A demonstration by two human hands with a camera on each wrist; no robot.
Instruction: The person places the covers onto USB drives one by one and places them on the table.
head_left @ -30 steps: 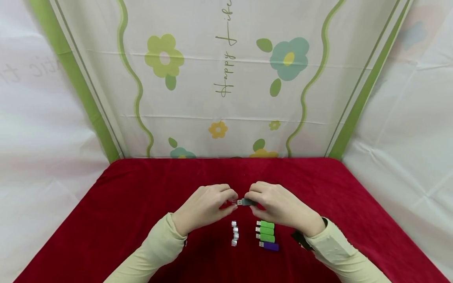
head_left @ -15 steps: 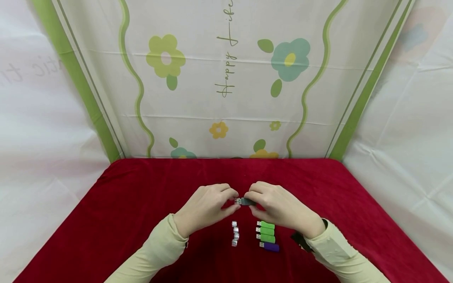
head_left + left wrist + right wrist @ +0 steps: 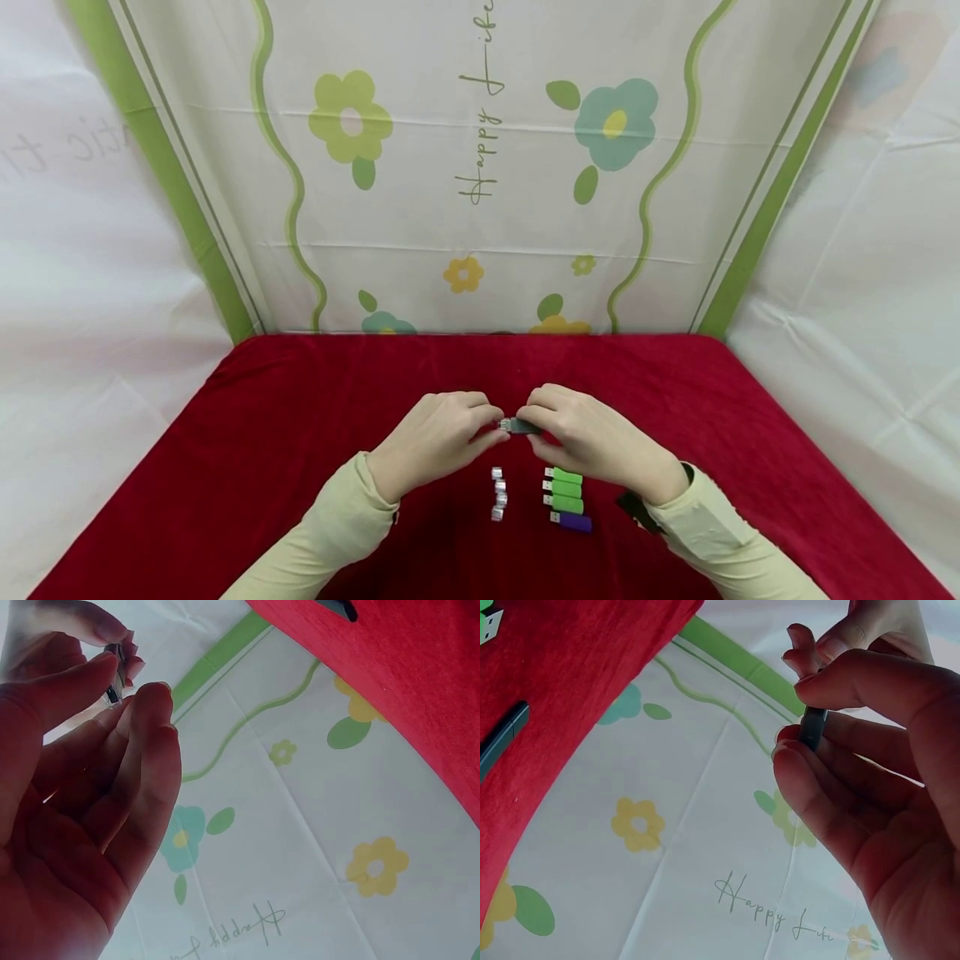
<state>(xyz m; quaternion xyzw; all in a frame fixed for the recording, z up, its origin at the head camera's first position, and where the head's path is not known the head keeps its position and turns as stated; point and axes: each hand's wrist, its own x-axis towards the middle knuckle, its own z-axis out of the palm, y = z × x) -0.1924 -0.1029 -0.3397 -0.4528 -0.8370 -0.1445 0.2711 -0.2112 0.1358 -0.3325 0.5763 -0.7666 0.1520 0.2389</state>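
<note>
Soft, diffuse light fills the head view, leaving the white side cloth (image 3: 82,333) hazy and the red tabletop (image 3: 300,425) darker toward its near edge. Both wrist views show the left hand (image 3: 90,802) and right hand (image 3: 877,787) backlit, palms shadowed, detail soft.

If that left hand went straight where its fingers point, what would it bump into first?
Probably the dark USB stick in the right hand; whether it touches the clear cap in the left hand is hard to tell.
</note>
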